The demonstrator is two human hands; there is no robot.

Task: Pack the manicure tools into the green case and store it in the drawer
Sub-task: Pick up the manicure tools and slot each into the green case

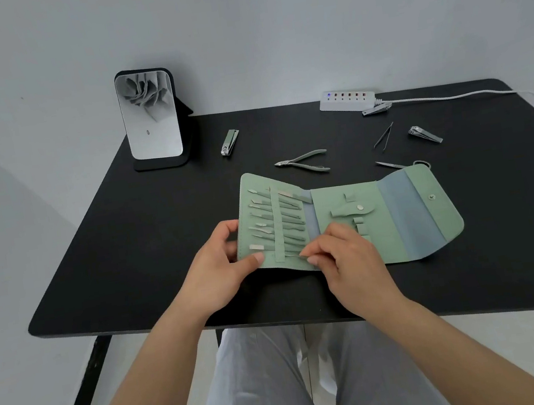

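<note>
The green case (409, 215) lies unfolded on the black table (127, 251). Several slim tools sit under the strap of its raised left panel (276, 225). My left hand (222, 261) grips that panel's left edge, thumb on top. My right hand (342, 253) pinches a thin tool (292, 256) at the panel's lower edge. Loose on the table behind the case are green-handled nippers (304, 162), a green nail clipper (230, 142), tweezers (384, 137), a steel clipper (425, 135), a small clipper (377, 110) and scissors (391, 164) partly hidden by the case.
A standing mirror (150, 115) is at the table's back left. A white power strip (346, 98) with its cable runs along the back right. My knees are under the table's front edge. No drawer is in view.
</note>
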